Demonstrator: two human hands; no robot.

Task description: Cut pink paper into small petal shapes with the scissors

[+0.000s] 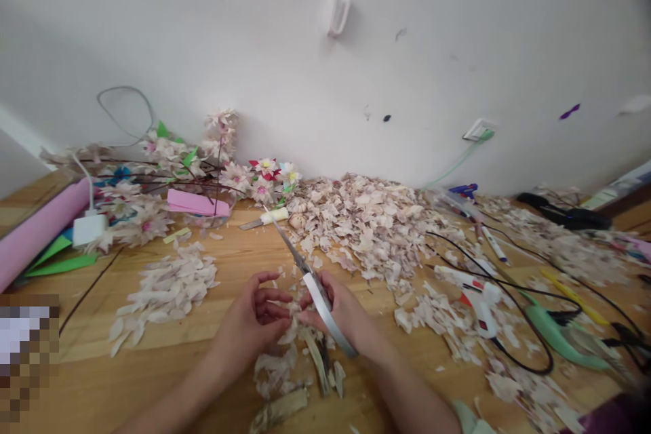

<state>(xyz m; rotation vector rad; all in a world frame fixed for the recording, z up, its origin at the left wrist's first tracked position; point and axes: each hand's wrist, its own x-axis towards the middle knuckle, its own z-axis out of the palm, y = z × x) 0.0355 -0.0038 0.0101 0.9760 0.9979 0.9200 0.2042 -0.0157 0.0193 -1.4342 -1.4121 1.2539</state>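
My left hand (251, 319) is closed, thumb and fingers pinching a small pale piece of garlic skin (293, 315) just above the table. Scissors (325, 312) with silver-grey handles lie in my right hand (343, 315), blades pointing up and away from me. The thumb and fingertips of that hand also meet at the same piece of skin. Below both hands lie loose papery skins (277, 369) and a dry brownish stalk (318, 359). A neat pile of cut pale petals (173, 285) rests to the left.
A large heap of garlic skins (366, 224) spreads against the wall. Handmade flowers (239, 180) and a pink paper roll (41, 234) lie at left. On the right are a white glue gun (481, 305) with black cable and a green-handled tool (559, 339).
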